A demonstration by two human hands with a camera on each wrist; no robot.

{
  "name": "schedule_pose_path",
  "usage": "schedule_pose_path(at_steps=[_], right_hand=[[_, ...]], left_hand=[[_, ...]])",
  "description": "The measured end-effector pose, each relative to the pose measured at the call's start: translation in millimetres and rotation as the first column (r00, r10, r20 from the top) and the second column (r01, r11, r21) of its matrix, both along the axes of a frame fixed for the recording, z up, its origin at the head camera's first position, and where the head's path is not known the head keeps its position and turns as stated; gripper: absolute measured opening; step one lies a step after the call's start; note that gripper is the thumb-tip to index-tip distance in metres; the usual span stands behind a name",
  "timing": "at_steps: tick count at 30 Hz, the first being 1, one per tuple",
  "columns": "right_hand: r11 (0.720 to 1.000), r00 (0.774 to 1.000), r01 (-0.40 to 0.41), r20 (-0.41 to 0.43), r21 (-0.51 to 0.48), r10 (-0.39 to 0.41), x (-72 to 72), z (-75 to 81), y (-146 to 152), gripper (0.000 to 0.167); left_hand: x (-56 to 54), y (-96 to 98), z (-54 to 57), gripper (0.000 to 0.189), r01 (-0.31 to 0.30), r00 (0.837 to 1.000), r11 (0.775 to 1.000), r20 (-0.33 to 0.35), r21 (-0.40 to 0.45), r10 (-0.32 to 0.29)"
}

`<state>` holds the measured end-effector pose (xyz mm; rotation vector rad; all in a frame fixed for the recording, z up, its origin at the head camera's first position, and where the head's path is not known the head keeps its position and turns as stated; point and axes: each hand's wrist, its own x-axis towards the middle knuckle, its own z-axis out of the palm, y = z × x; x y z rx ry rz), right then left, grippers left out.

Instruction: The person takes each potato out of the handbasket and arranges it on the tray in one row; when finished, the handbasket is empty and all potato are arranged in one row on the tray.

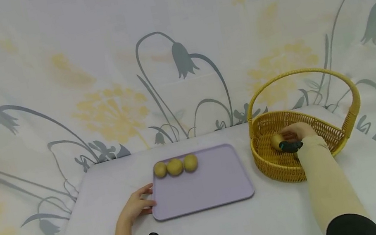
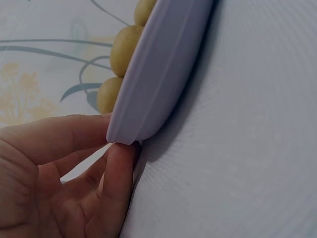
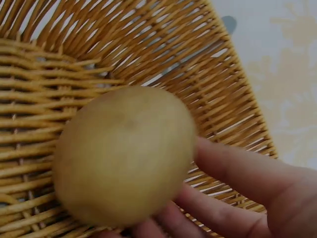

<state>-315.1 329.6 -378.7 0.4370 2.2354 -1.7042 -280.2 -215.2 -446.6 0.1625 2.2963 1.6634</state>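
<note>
Right wrist view: potato (image 3: 124, 156) is being held inside basket (image 3: 208, 89) by half-curled right hand (image 3: 286, 198). Firm, smooth, fairly light handling is being expected; widest girth is being favoured for gripping. Tray (image 1: 204, 190) edge is being pinched by left hand (image 1: 133, 205).

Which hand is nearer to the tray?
Left. The left hand touches the left edge of the tray; the right hand is beyond its right side, inside the basket, holding a potato.
</note>
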Motion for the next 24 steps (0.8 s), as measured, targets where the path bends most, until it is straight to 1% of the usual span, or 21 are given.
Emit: schedule_pose_path(at_steps=[2, 4, 5, 7, 10, 13, 14, 19, 20, 21, 22, 24], right_hand=[[0.996, 0.996, -0.089, 0.030, 0.032, 0.088, -5.2, 2.5, 2, 0.056], [0.983, 0.984, -0.174, 0.058, 0.053, 0.171, -10.7, 5.8, 4, 0.057], [0.977, 0.976, -0.208, 0.073, 0.049, 0.204, -12.7, 7.6, 3, 0.058], [0.970, 0.969, -0.235, 0.092, 0.064, 0.228, -14.4, 9.4, 2, 0.059], [0.972, 0.970, -0.224, 0.113, 0.071, 0.215, -16.0, 8.5, 0, 0.065], [0.974, 0.973, -0.212, 0.114, 0.082, 0.202, -17.0, 4.4, -1, 0.070], [0.975, 0.973, -0.209, 0.112, 0.071, 0.200, -17.4, 2.5, -2, 0.071], [0.983, 0.978, -0.182, 0.106, 0.011, 0.180, -15.1, -5.6, -2, 0.067], [0.985, 0.979, -0.174, 0.104, -0.005, 0.174, -14.1, -6.5, -2, 0.064], [0.983, 0.979, -0.185, 0.090, -0.007, 0.185, -12.6, -6.8, -1, 0.060], [0.982, 0.980, -0.187, 0.075, -0.011, 0.187, -11.4, -7.2, 0, 0.052], [0.983, 0.982, -0.181, 0.042, -0.040, 0.183, -9.3, -6.8, 2, 0.031]], left_hand=[[-0.5, 0.4, 1.5, 0.068, -0.002, 1.000, 1.000, -0.001, -0.007, 0.002], [-0.8, 0.2, 3.8, 0.068, -0.011, 1.000, 1.000, 0.001, -0.018, 0.011], [-0.9, 0.2, 4.9, 0.068, -0.014, 1.000, 1.000, 0.001, -0.023, 0.014], [-0.9, 0.4, 6.7, 0.068, -0.009, 1.000, 1.000, 0.001, -0.025, 0.009], [-0.6, 0.6, 7.2, 0.068, 0.000, 1.000, 1.000, 0.003, -0.024, 0.000], [-0.2, 0.6, 6.2, 0.068, 0.003, 1.000, 1.000, 0.006, -0.025, -0.003], [-0.1, 0.6, 5.6, 0.068, 0.004, 1.000, 1.000, 0.007, -0.026, -0.004], [0.0, 1.0, 2.4, 0.068, 0.005, 1.000, 1.000, 0.013, -0.027, -0.005], [0.1, 1.2, 2.0, 0.068, 0.006, 1.000, 1.000, 0.014, -0.026, -0.006], [0.1, 1.5, 1.5, 0.068, 0.006, 1.000, 1.000, 0.016, -0.026, -0.006], [0.3, 1.9, 1.3, 0.068, 0.006, 1.000, 1.000, 0.017, -0.024, -0.005], [0.5, 2.5, 1.0, 0.068, 0.007, 1.000, 1.000, 0.018, -0.023, -0.007]])
